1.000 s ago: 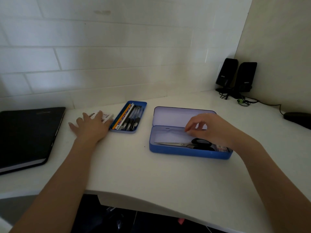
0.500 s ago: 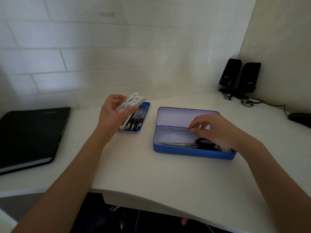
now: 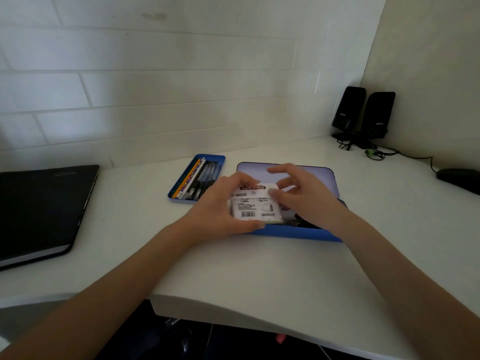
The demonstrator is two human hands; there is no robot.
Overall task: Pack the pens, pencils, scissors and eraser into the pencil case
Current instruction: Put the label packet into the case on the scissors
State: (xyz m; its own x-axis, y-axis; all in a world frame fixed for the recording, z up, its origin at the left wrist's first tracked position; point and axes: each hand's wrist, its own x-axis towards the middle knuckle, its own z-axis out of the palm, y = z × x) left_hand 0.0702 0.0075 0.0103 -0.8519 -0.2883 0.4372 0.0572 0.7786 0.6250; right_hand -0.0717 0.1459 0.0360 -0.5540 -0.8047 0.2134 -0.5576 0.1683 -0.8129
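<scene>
The open blue pencil case (image 3: 298, 233) lies in the middle of the white desk, its lid (image 3: 306, 171) leaning back. My left hand (image 3: 218, 209) grips a white packet of sticky notes (image 3: 255, 205) over the case's left half. My right hand (image 3: 304, 196) touches the packet's top right corner with curled fingers. The scissors (image 3: 302, 224) lie in the case, mostly hidden under my hands. Left of the case, a blue tray (image 3: 181, 199) holds several pens and pencils (image 3: 200, 178). No eraser can be made out.
A black laptop (image 3: 39, 209) lies shut at the left. Two black speakers (image 3: 363, 113) with cables stand in the back right corner, and a dark mouse (image 3: 459, 178) lies at the right edge. The white desk (image 3: 246, 276) ends in a curved front edge.
My left hand picked the sticky-note packet up from left of the tray and carried it right, over the pencil case. My right hand rose from the case to meet the packet.
</scene>
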